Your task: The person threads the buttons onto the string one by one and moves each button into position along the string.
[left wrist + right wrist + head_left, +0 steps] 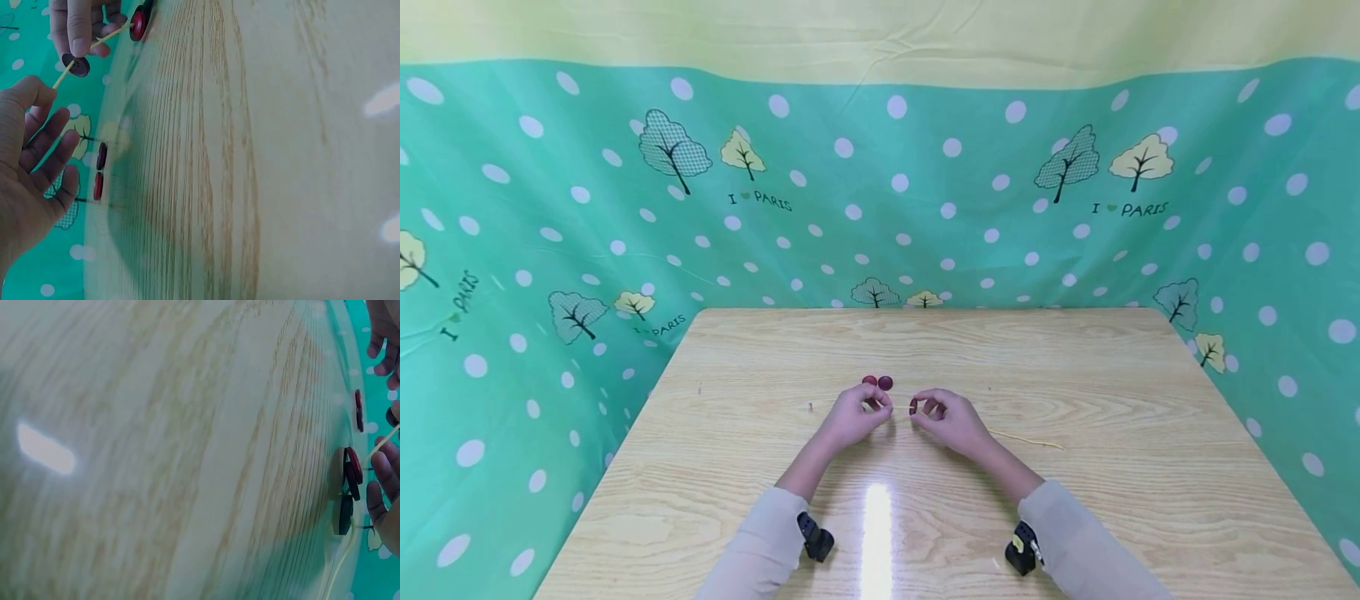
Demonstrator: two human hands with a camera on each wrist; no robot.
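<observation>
your left fingers [36, 92] pinch cord [111, 37], right fingers [79, 31] a dark disc [80, 66]; two discs [885, 382] beyond left, wrist cams catch extra discs [352, 481] below right

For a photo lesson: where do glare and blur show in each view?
Head: bright glare strip low on the table; left wrist: two glare patches near the right edge, left hand clearer than the table there; right wrist: one glare patch at left, surrounding grain blurred.

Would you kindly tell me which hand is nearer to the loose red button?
Left. The left hand is on the near side of the red button; the right hand is farther off, to its right.
</observation>
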